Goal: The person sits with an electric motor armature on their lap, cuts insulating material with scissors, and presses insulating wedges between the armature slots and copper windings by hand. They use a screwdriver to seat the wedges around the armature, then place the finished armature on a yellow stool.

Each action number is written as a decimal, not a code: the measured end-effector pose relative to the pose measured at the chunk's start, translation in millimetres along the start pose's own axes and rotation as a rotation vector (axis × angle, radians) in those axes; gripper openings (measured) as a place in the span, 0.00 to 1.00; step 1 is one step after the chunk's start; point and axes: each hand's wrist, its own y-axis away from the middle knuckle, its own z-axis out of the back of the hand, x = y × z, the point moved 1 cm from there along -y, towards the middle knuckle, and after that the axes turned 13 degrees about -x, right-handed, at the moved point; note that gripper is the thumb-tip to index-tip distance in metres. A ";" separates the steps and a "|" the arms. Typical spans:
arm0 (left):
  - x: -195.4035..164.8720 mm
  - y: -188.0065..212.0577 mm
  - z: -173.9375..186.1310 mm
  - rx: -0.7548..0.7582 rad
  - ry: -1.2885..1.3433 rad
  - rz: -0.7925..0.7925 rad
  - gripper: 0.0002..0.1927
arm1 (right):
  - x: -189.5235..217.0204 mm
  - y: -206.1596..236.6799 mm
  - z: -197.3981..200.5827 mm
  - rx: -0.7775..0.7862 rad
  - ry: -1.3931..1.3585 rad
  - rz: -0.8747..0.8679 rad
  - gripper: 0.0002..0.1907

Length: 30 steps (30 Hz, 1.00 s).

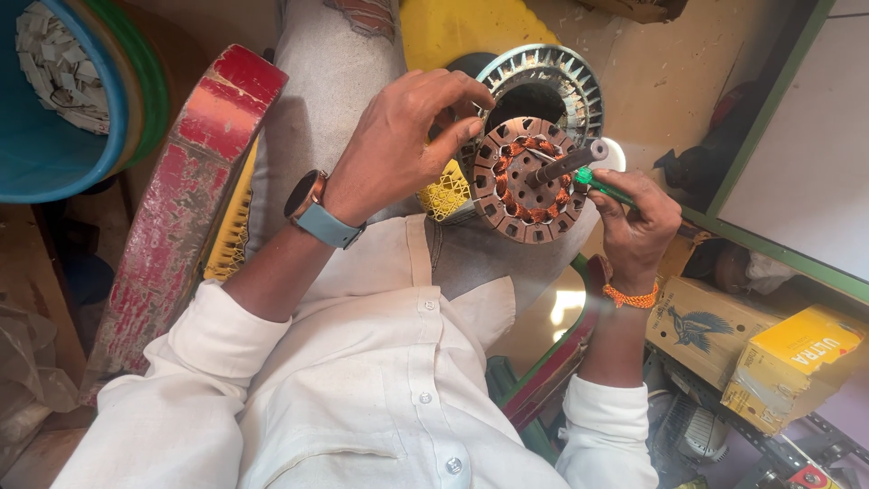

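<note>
Carefully: left hand [398,136] pinches stator [529,177] rim, fingers curled tight, bracing it on lap. Right hand [638,222] closed around green tool [602,187], tip at copper winding [520,172]. Keep stator steady, tool shallow, avoid nicking wire.

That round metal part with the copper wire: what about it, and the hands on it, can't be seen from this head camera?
- Round metal part: its underside faces away; the left hand covers its left edge.
- Green-handled tool: most of the handle is hidden inside the right hand; its tip is too small to make out.
- Finned metal ring behind: its lower part is blocked by the round part.
</note>
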 end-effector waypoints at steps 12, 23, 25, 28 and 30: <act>-15.1 -16.0 -32.8 0.014 -0.103 -0.110 0.13 | -44.6 2.3 11.9 -0.411 -0.609 -0.267 0.30; -15.2 -21.7 -65.3 0.093 -0.385 -0.433 0.09 | -42.1 6.2 11.3 -0.435 -0.678 -0.269 0.27; -7.4 -16.8 -72.5 0.084 -0.380 -0.449 0.10 | -42.5 9.1 11.0 -0.423 -0.687 -0.281 0.27; 0.9 -10.0 -82.6 0.032 -0.494 -0.450 0.08 | -37.1 14.2 10.2 -0.435 -0.669 -0.320 0.27; 0.5 -6.7 -80.3 0.003 -0.372 -0.354 0.09 | -26.4 11.4 8.0 -0.462 -0.641 -0.329 0.27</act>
